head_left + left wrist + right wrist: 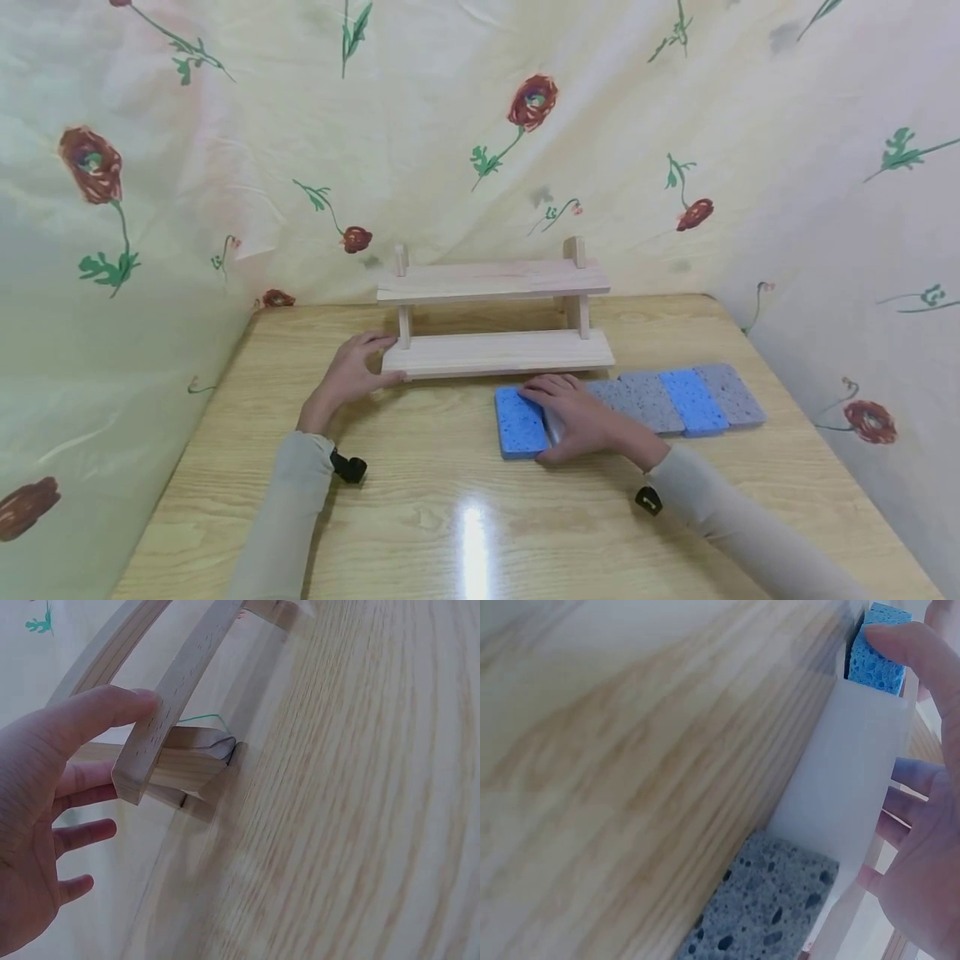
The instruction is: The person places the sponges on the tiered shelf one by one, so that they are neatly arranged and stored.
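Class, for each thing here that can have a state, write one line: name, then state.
Wooden rack: standing upright
Leftmost blue sponge: held
White block: lying beside it
Grey sponges: lying flat
Other blue sponge: flat, between grey sponges
Left hand: gripping rack's lower left end
Right hand: pinching leftmost blue sponge

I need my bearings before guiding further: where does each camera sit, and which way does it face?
Head: on the head, facing forward and down at the table, shelf and sponge row; left hand, right hand and sleeves show.
Left wrist: on that wrist, facing the shelf's end; the left hand shows.
Right wrist: on that wrist, facing past a white block to a blue sponge; the right hand shows.
Shared: head and left wrist both show the left hand gripping the shelf.
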`<state>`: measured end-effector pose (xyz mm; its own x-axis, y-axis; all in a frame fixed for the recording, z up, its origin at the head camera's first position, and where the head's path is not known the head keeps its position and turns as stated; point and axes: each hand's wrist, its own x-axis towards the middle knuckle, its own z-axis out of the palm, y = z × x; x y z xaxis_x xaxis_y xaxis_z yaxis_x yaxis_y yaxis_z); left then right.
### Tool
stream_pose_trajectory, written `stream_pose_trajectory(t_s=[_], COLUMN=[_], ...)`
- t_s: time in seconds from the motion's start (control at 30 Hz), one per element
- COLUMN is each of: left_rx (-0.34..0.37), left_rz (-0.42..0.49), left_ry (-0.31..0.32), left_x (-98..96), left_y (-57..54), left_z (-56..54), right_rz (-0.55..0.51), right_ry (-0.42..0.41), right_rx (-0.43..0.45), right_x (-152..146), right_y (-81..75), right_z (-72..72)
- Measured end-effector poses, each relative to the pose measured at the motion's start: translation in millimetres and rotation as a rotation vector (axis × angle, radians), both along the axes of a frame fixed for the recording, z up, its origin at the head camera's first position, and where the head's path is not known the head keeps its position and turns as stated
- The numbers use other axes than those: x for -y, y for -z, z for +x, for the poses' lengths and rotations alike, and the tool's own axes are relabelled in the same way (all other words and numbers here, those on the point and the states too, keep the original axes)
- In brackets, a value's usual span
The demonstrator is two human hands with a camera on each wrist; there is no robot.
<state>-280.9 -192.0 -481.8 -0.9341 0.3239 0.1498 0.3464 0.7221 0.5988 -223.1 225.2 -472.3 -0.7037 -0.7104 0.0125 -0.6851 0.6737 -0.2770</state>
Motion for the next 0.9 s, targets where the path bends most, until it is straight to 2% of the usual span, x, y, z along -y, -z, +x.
stream_pose_trajectory(t_s=[0.23,0.57,0.9], left_rx=[-0.009,-0.006,-0.031], left_rz=[-0.010,-0.017,-0.017], left_ry=[0.001,0.004,0.001], left_x=[-0.9,0.0,-1.0], left_y=[-0.8,2.9,2.2], left_z=[-0.4,1.9,1.0], right_rz=[-0.017,-0.045,-0.063], right_ry=[-0.018,-0.067,-0.048], right_rx=[0.010,-0.024,-0.062], right_x=[6.9,13.9,15.8], right_y=[-1.9,0.1,-6.6], right_z=[2.6,7.8,11.6])
